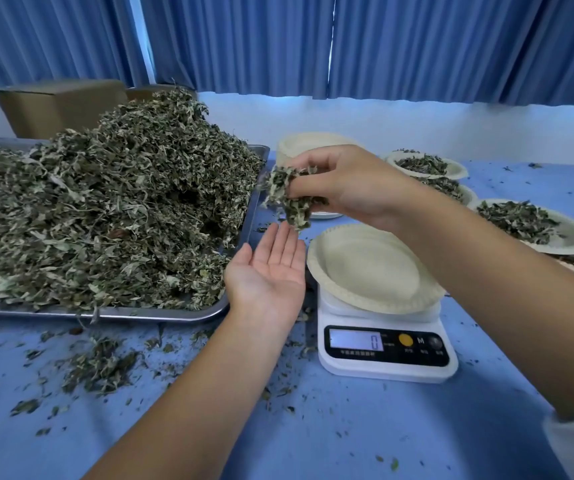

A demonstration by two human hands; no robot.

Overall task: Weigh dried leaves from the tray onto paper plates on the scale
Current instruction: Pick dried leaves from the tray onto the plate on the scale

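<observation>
The scale [386,351] reads 0, M beside; right hand [344,181] fingers pinch dried leaves [289,199]; left hand [268,271] fingers straight, palm up

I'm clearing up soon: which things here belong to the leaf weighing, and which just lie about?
Job: tray, dried leaves, scale, paper plate on it, right hand gripping a handful, open left hand, filled plates.
Lying about: cardboard box, spilled bits, curtains.
</observation>
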